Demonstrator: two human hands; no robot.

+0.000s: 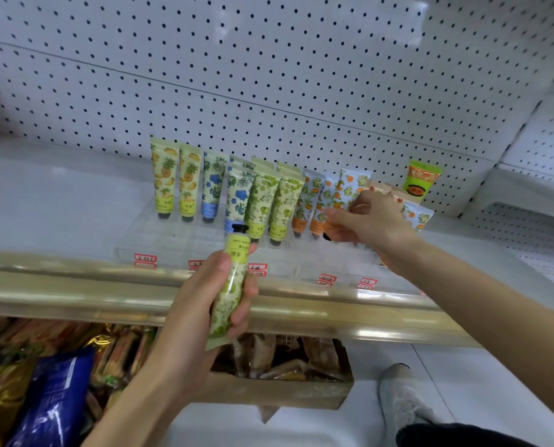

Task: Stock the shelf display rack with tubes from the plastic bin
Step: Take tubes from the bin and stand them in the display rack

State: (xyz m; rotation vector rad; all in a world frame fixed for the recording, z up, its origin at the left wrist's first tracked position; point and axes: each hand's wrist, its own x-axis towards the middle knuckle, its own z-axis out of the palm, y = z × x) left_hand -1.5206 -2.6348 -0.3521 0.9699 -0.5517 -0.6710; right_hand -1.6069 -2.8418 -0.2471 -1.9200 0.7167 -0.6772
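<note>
Head view: my left hand (204,304) is clamped round a green-leaf tube (232,282), cap up, held just in front of the shelf (43,195) at its front edge, waiting below the matching green row (275,204) (the plastic bin is out of sight). My right hand (366,221) is up toward the right end of the clear display rack (159,243). Its thumb and curled fingers pinch an orange-print tube (329,201) cap-down among its own kind, I judge to seat it label-out like the pineapple tubes (164,179) at the left end.
</note>
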